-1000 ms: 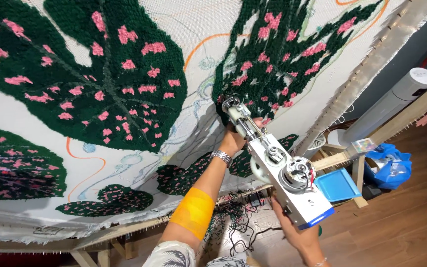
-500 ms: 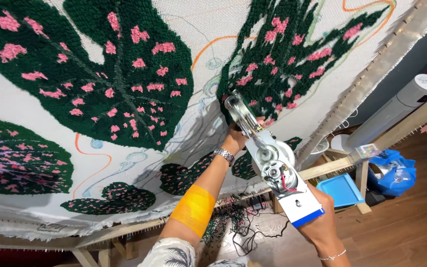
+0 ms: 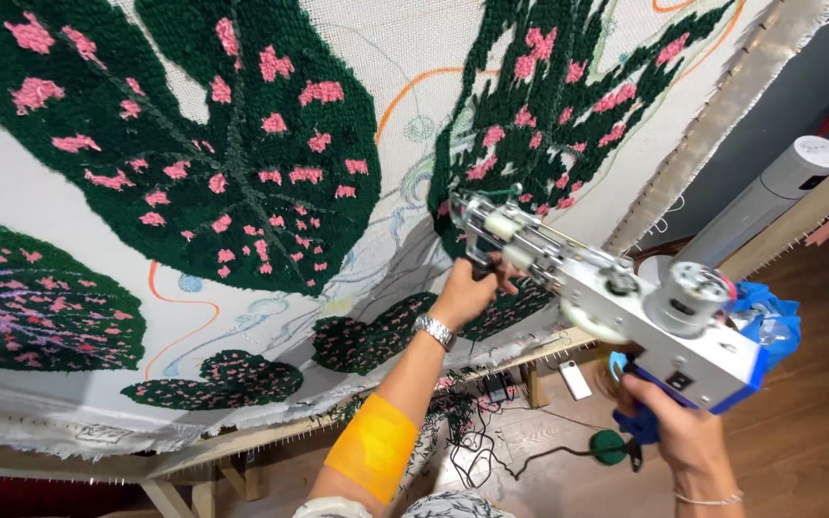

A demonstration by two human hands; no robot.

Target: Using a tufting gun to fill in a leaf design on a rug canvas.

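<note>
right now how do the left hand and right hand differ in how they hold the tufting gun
The left hand grips the front handle of the tufting gun, close to the cloth; the right hand holds the blue rear grip, farther from the cloth. The left arm reaches up and wears a silver watch and an orange sleeve band; the right wrist wears a thin bracelet. Both are closed around the gun.

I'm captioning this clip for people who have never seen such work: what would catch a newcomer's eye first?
First, the big white cloth stretched on a wooden frame, tufted with dark green leaves dotted pink across the upper left. Next, the silver and blue tufting gun, its tip pressed to the leaf at upper centre. The left hand grips its front handle, the right hand its blue rear grip at lower right.
</note>
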